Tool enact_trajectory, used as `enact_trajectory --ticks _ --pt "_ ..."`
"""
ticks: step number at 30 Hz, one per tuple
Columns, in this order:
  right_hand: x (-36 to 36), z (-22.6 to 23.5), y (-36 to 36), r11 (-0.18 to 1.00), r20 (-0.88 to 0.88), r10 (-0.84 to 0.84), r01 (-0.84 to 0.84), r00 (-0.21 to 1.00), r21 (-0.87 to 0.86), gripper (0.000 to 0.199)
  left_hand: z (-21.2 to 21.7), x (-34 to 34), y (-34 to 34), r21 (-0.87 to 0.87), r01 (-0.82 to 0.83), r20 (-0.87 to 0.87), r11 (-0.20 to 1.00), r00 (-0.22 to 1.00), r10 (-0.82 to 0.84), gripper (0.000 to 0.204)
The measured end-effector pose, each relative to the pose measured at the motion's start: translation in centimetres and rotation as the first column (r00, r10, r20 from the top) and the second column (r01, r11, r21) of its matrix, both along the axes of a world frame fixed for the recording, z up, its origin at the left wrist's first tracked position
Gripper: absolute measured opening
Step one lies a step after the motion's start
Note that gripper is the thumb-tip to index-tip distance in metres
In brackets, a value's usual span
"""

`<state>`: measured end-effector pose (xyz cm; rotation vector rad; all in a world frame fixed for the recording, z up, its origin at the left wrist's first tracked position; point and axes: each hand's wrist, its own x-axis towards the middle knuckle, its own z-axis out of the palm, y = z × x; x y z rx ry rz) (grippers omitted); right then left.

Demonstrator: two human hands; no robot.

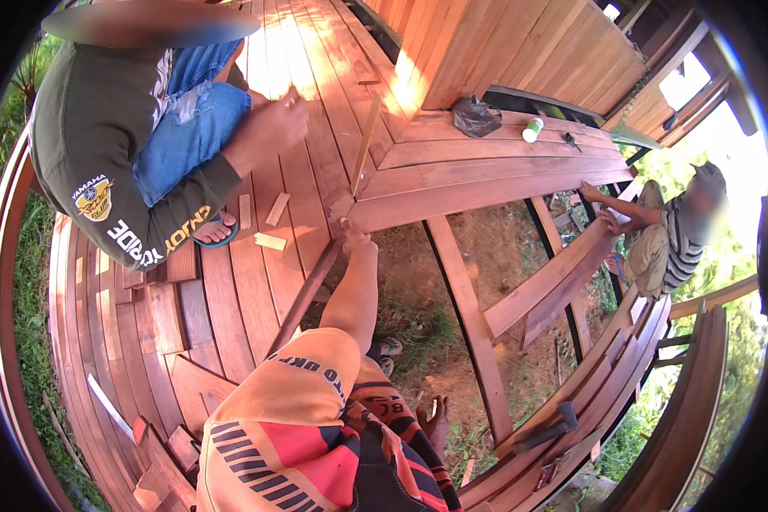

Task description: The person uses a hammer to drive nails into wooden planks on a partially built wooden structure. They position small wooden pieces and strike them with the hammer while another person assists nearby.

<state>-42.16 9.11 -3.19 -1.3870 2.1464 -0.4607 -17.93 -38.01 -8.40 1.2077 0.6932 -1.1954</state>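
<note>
My left hand (358,237) is closed at the pointed near end of a reddish deck plank (486,192), where it meets the angled seam of the deck. Bare forearm shows up to an orange sleeve. Low beside my patterned clothing hangs my right hand (435,424), partly hidden, its visible fingers apart and nothing seen in them. At the plank's far end, a co-worker in a striped shirt (683,243) crouches with one hand (589,191) on it and the other near a loose board (559,275). A thin wooden strip (367,145) stands near the seam.
A co-worker in a dark hoodie (85,128) squats at left, one hand blurred. Wood offcuts (270,241) lie on the deck. Bare joists (469,324) span open ground. A black plastic bag (476,117) and white-green container (532,130) sit on the planks; stacked boards (589,375) lie right.
</note>
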Motion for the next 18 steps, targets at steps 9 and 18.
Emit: enact_trajectory --ticks 9,18 --pt "-0.1 -3.8 5.0 0.971 0.188 -0.237 0.240 0.953 0.006 0.075 0.5 3.5 3.3 -0.184 0.494 0.147 0.849 0.868 -0.474 0.098" --pt "1.2 -10.6 13.7 0.765 0.248 -0.643 0.594 0.724 0.250 0.072 4.9 11.8 29.1 0.882 0.468 0.427 0.057 -0.844 0.324 0.047"
